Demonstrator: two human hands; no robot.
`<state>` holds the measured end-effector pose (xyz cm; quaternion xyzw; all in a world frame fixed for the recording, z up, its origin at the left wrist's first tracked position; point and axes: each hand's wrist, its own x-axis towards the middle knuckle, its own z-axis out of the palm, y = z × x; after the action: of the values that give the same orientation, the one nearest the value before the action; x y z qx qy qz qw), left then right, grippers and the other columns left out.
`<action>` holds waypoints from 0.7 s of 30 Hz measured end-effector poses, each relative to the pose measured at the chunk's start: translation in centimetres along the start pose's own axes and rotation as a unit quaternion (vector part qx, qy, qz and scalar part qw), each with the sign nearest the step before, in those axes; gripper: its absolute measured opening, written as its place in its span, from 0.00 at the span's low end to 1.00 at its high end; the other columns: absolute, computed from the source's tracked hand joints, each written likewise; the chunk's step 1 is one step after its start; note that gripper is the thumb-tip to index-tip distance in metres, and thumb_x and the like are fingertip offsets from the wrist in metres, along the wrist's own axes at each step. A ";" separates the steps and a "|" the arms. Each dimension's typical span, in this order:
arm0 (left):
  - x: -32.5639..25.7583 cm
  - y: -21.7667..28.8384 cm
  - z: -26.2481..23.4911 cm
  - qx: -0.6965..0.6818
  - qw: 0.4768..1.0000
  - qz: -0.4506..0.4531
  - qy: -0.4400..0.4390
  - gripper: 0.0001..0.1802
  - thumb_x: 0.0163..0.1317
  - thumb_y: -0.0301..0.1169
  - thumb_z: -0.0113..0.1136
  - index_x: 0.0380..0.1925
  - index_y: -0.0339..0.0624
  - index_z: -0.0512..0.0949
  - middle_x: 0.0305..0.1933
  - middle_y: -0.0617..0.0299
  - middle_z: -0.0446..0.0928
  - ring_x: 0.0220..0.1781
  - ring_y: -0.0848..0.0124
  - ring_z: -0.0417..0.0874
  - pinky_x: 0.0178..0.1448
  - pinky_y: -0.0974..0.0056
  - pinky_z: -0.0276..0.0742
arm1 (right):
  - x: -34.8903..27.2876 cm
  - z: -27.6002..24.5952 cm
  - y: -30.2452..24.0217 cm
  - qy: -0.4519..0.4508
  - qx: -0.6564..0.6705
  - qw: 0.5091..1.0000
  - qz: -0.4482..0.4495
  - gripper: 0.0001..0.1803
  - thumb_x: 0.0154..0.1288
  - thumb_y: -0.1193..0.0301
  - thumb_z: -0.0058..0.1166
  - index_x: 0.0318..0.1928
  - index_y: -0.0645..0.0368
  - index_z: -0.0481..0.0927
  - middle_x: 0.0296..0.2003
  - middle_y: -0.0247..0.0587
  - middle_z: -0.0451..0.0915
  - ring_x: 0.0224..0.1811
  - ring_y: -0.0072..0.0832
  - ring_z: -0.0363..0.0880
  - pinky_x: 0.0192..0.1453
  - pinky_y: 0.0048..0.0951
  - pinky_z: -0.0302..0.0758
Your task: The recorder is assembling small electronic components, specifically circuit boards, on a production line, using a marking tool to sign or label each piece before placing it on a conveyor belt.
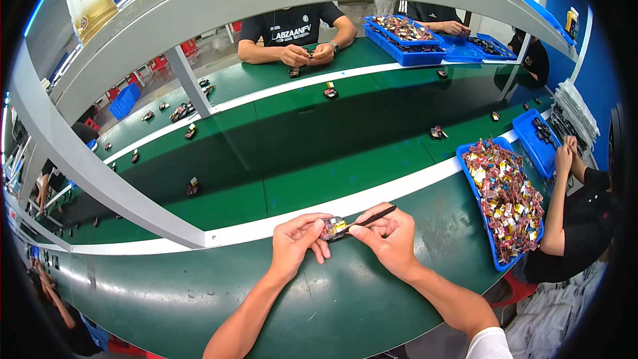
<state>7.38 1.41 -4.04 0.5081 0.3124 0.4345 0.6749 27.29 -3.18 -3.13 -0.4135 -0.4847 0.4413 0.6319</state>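
Over the near green worktop (pixel 332 299), my left hand (pixel 294 242) pinches a small black plastic housing (pixel 333 227) between thumb and fingers. Clear plastic and a yellow and reddish part show inside it. My right hand (pixel 393 242) grips slim black tweezers (pixel 377 215) like a pen, their back end pointing up to the right. The tweezers' tip reaches the housing's right side by the yellow part; whether it grips anything there is too small to tell.
Right of my hands, a blue tray (pixel 495 262) holds a heap of small reddish circuit boards. Beyond a white rail (pixel 425 179), small black units lie on the green conveyor belt (pixel 286 139). A grey post (pixel 113 186) curves up at left. Co-workers sit opposite and at right (pixel 575 213).
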 end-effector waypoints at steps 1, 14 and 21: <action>-0.1 0.0 0.1 0.001 1.000 0.000 -0.001 0.17 0.74 0.31 0.57 0.52 0.26 0.79 0.35 0.49 0.83 0.24 0.67 0.84 0.23 0.70 0.80 | 0.0 0.0 -0.1 -0.001 -0.010 1.000 -0.015 0.08 0.60 0.84 0.66 0.38 0.65 0.80 0.31 0.36 0.85 0.20 0.04 0.63 0.22 0.12 0.58; -0.6 -0.3 0.2 -0.016 1.000 0.002 -0.013 0.19 0.75 0.32 0.55 0.56 0.26 0.77 0.38 0.49 0.83 0.26 0.66 0.86 0.24 0.69 0.80 | -0.6 0.6 -0.2 0.019 -0.101 0.991 -0.089 0.08 0.58 0.84 0.68 0.36 0.65 0.82 0.27 0.33 0.85 0.17 0.05 0.63 0.20 0.14 0.56; -0.5 -0.3 0.2 -0.018 1.000 0.007 -0.018 0.18 0.74 0.31 0.55 0.55 0.26 0.78 0.37 0.48 0.83 0.26 0.66 0.86 0.23 0.69 0.81 | -0.5 0.2 0.1 0.006 -0.128 0.987 -0.092 0.07 0.58 0.84 0.68 0.35 0.65 0.82 0.25 0.30 0.83 0.16 0.05 0.62 0.20 0.14 0.55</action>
<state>7.45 0.86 -4.27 0.5058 0.2883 0.4354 0.6866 26.98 -3.58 -3.25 -0.4473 -0.5697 0.3133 0.6141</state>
